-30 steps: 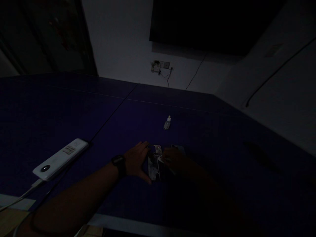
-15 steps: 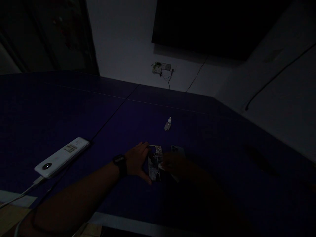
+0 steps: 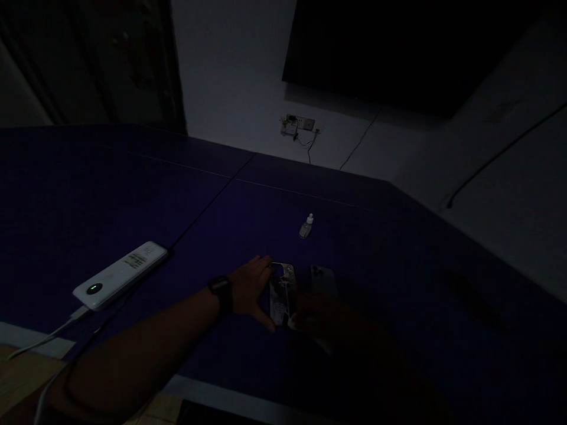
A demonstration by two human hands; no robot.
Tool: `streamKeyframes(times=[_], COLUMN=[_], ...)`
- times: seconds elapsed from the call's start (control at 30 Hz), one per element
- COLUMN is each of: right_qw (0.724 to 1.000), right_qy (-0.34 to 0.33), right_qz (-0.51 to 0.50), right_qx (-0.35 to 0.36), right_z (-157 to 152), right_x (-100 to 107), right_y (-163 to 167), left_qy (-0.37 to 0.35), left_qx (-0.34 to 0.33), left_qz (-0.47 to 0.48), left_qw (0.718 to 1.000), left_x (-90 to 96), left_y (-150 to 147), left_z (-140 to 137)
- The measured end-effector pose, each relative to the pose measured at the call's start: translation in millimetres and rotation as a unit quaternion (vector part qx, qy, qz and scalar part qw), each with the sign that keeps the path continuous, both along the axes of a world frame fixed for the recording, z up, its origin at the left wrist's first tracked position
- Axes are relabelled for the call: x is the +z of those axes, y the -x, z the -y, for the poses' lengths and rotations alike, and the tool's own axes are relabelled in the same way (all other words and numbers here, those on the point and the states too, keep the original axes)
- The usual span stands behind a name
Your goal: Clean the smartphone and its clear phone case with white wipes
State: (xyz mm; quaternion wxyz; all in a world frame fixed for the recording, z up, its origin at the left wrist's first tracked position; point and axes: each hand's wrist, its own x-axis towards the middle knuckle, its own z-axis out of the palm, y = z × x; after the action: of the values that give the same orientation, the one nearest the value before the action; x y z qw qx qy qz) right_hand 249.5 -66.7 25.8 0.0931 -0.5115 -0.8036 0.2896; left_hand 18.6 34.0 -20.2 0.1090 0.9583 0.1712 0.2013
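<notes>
A phone case (image 3: 280,298) with a patterned back and a camera cutout lies flat on the dark blue table. My left hand (image 3: 251,289), wearing a black watch (image 3: 220,293), rests along the case's left edge, thumb and fingers spread, fingertips at its upper corner. Over the case's lower right edge, my right hand (image 3: 316,316) is closed in a pinch on a small white cloth (image 3: 291,321), mostly hidden by the fingers and deep shadow. Partly beneath that hand lies a phone (image 3: 325,278) with its camera lenses facing up. Beyond both stands a small clear dropper bottle (image 3: 306,226) with a white top.
A white power bank (image 3: 121,275) with a lit display lies at the left, a white cable (image 3: 48,337) plugged into it. A dark cable (image 3: 208,206) crosses the table (image 3: 248,218). Wall sockets (image 3: 305,123) and a large dark screen (image 3: 376,53) are behind. The room is dim.
My right hand has moved down along the case's right edge with the white cloth, toward its lower corner. My left hand stays beside the case. The view has shifted slightly.
</notes>
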Motion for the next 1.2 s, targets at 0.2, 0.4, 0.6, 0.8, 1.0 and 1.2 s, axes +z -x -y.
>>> streamKeyframes(times=[0.2, 0.4, 0.6, 0.8, 1.0, 1.2], right_qw=[0.988, 0.992, 0.983, 0.986, 0.978, 0.981], right_qy=[-0.103, -0.081, -0.109, -0.084, -0.094, -0.074], right_qz=[0.045, 0.064, 0.098, 0.106, 0.127, 0.129], right_qx=[-0.109, -0.072, -0.114, -0.093, -0.137, -0.124], right_z=[-38.6, -29.2, -67.5, -48.0, -61.7, -51.2], right_x=[-3.2, -1.6, 3.9, 6.7, 10.3, 10.2], right_y=[-2.8, -2.5, 1.4, 3.8, 6.9, 14.0], left_qy=[0.012, 0.007, 0.014, 0.008, 0.007, 0.0], left_qx=[0.002, 0.002, 0.003, 0.004, 0.006, 0.009], left_qz=[-0.001, 0.011, 0.014, 0.029, 0.023, 0.012], left_qw=[1.0, 1.0, 1.0, 1.0, 1.0, 1.0], left_x=[-0.6, -2.4, -1.1, -7.3, -4.5, -3.4], left_y=[0.7, -0.5, -1.0, -1.6, -2.5, -3.3], left_z=[0.0, 0.3, 0.0, -0.3, 0.7, 1.2])
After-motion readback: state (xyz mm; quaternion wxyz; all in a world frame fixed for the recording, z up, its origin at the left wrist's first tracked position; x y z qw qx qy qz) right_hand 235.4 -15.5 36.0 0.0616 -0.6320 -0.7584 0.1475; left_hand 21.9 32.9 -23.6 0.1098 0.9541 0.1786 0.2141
